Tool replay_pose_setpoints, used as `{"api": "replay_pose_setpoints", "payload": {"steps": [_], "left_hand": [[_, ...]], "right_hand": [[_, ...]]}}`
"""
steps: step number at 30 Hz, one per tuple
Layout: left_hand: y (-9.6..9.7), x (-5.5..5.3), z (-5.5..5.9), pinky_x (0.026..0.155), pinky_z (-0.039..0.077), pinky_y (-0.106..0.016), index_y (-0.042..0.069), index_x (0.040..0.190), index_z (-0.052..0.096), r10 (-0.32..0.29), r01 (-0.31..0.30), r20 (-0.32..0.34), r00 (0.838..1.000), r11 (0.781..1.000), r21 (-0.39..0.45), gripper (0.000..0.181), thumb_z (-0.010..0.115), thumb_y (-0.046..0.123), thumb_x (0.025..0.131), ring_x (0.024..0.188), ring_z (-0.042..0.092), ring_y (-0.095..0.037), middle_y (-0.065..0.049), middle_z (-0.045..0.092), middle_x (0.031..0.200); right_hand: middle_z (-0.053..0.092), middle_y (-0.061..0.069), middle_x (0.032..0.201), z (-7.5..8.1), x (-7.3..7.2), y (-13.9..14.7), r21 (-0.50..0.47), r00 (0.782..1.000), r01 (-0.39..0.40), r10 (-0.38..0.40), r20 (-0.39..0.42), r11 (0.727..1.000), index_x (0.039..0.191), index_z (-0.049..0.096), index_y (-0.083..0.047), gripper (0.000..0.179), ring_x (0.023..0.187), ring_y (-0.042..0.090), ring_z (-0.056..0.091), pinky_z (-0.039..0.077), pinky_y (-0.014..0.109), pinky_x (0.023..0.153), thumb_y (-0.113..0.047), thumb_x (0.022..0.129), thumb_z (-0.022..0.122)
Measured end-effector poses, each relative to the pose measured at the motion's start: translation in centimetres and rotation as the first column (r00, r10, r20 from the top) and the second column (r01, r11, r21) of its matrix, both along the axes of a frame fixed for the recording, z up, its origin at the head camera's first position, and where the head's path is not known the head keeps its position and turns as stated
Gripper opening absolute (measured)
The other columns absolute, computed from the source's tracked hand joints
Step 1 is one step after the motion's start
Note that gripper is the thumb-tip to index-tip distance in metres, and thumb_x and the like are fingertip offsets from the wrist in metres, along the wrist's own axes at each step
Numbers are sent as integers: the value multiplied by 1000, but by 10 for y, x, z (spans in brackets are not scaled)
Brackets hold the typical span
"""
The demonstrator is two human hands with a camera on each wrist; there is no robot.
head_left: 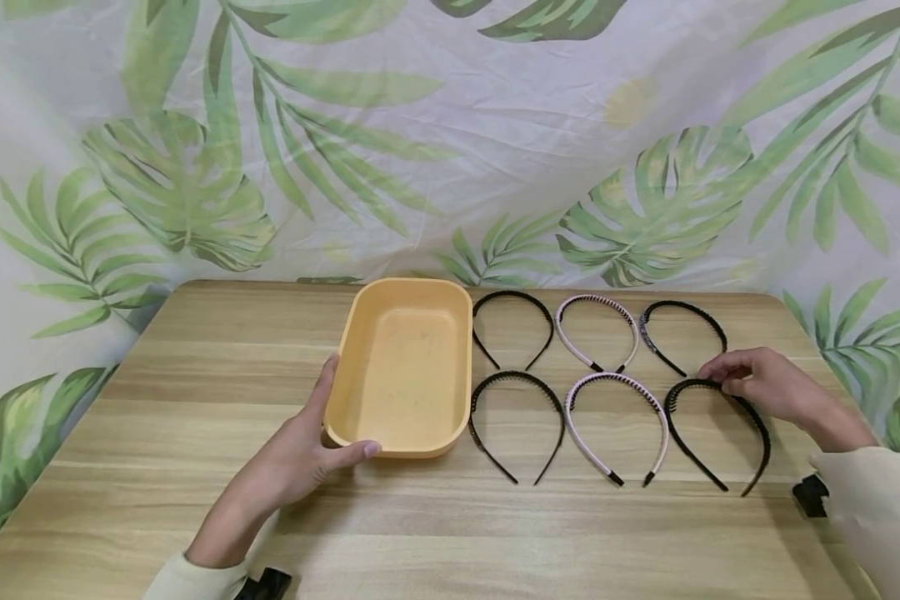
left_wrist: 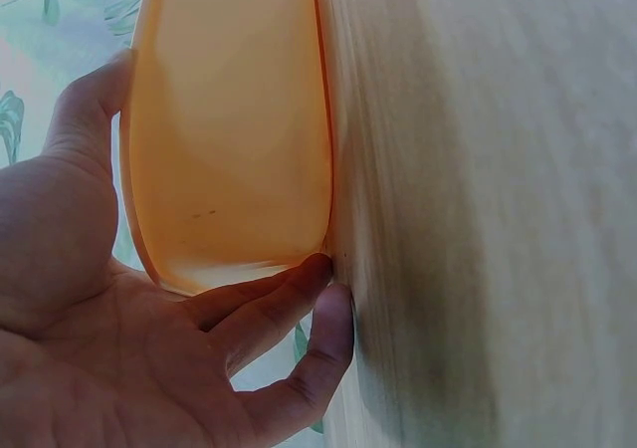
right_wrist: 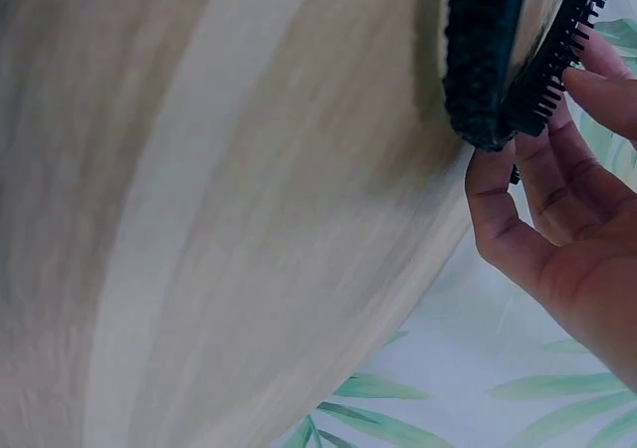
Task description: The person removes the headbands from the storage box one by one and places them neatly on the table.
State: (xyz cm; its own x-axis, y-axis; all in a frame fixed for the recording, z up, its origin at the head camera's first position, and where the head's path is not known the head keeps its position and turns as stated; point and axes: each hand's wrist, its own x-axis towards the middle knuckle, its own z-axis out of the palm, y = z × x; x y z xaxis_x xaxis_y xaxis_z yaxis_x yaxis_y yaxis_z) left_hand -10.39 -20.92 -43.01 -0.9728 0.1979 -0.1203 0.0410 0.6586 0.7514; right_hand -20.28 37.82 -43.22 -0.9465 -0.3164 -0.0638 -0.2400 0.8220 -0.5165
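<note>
A yellow plastic basin [head_left: 405,383] stands left of the headbands. My left hand [head_left: 300,458] grips its near-left corner, thumb at the near rim and fingers along the left side; the left wrist view shows those fingers against the basin wall [left_wrist: 234,119]. At the right of the front row, my right hand [head_left: 776,387] pinches the top of a black toothed headband [head_left: 761,425]. Its comb-like teeth show beside the fingers in the right wrist view, where the black headband [right_wrist: 483,60] is close to my right hand [right_wrist: 567,209].
Other headbands lie in two rows: black [head_left: 513,293], pink [head_left: 598,298] and black with a patterned side [head_left: 686,304] behind; black [head_left: 517,375] and pink [head_left: 615,377] in front. The wooden table [head_left: 195,367] backs onto a leaf-print cloth [head_left: 495,150].
</note>
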Motion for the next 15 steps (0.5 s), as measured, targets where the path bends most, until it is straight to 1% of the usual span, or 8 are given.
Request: {"api": "replay_pose_setpoints", "payload": {"steps": [5,8,10,11,15], "left_hand": [[-2,-1,1,110,43,-60,27,167,-18,-3,3,-9,1000,1000,-9,126,80,46,91,131,58,-38,-33,41,160],[-3,-3,3,109,43,-59,28,167,-19,-6,6,-16,1000,1000,-1,126,80,47,92,131,58,-37,-33,42,159],[-3,-4,2,109,43,-59,29,166,-20,-9,9,-12,1000,1000,6,126,80,47,92,132,58,-38,-34,40,160],[-3,-4,2,111,41,-61,29,166,-19,-7,7,-10,1000,1000,7,126,80,47,91,135,56,-39,-33,37,162],[-4,-4,1,111,41,-60,29,166,-20,-7,7,1,1000,1000,7,126,80,48,91,135,56,-39,-34,36,163]], "right_hand": [[73,10,101,1,1,-1,8,1000,3,-3,-22,1000,111,77,2,28,86,-8,55,48,19,71,14,90,64],[74,11,101,3,2,-2,8,999,8,-8,-37,1000,111,77,2,27,86,-8,56,48,19,71,14,90,63],[74,12,101,5,3,-3,10,999,16,-16,-43,1000,110,78,2,26,86,-9,56,49,19,71,13,91,63],[75,12,101,6,3,-3,12,999,21,-21,-48,1000,110,78,1,26,86,-9,57,49,19,71,12,92,63],[76,11,102,8,6,-9,30,996,43,-41,-80,999,111,79,-3,21,88,-10,57,49,20,73,3,96,66]]}}
